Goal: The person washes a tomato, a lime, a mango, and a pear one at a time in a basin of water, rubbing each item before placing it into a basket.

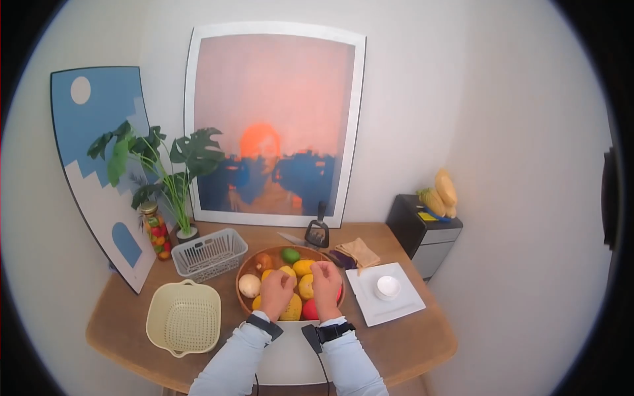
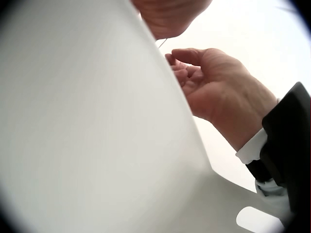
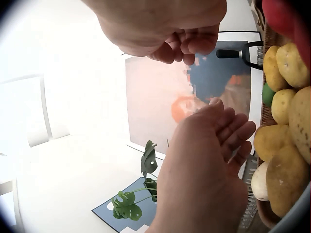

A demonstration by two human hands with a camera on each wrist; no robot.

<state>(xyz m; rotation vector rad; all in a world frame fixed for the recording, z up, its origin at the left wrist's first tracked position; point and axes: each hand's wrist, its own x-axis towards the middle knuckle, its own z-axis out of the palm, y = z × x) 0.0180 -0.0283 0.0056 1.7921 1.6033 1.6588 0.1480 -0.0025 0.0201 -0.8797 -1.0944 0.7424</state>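
Note:
My left hand (image 1: 276, 294) is above the near left part of a round brown basket (image 1: 242, 298), its fingers loosely bent. Beside it, my right hand (image 1: 325, 288) hovers over the basket's right part, fingers relaxed too. In the right wrist view the two hands face each other with a gap between them, and nothing shows in either. The basket holds several yellow potato-like pieces (image 3: 287, 180), a white onion (image 1: 249, 285), a brown onion (image 1: 263, 262), a green fruit (image 1: 290, 255) and a red piece (image 1: 312, 309). A white board (image 2: 97, 121) lies under the forearms.
Left of the basket stand a cream basket (image 1: 153, 317) and a grey basket (image 1: 198, 274). Behind are a potted plant (image 1: 188, 232), a jar (image 1: 157, 231), a masher (image 1: 318, 232) and a knife (image 1: 290, 238). At right, a white plate (image 1: 409, 307) carries a small bowl (image 1: 387, 288).

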